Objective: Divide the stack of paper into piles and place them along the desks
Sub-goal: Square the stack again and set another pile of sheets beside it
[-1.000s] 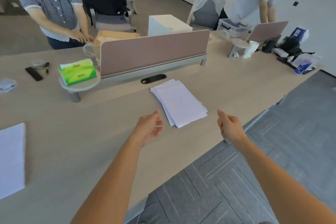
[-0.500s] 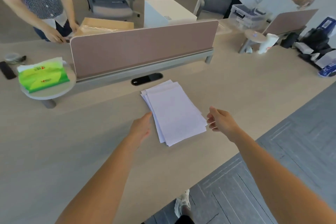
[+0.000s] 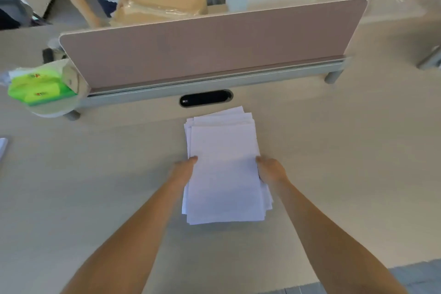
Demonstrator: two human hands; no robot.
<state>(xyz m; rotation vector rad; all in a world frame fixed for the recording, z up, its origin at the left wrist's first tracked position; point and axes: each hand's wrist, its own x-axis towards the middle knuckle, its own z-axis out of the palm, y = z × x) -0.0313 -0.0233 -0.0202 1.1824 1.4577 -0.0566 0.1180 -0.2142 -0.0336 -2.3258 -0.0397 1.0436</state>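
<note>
A loose stack of white paper (image 3: 224,164) lies on the pale wooden desk (image 3: 346,150), straight ahead of me, its sheets slightly fanned at the far end. My left hand (image 3: 183,169) grips the stack's left edge, fingers tucked under it. My right hand (image 3: 270,170) grips the right edge the same way. The near end of the stack looks slightly raised off the desk.
A pink divider screen (image 3: 210,48) stands across the desk behind a black cable slot (image 3: 205,98). A green tissue pack (image 3: 39,88) sits on a small stand at the left. Another person's hands (image 3: 120,5) rest on a cardboard box (image 3: 162,6) beyond the screen.
Both hands closed in from either side and took hold of the paper stack's edges. The view moved closer and tilted down, so the stack now points straight away from me.
</note>
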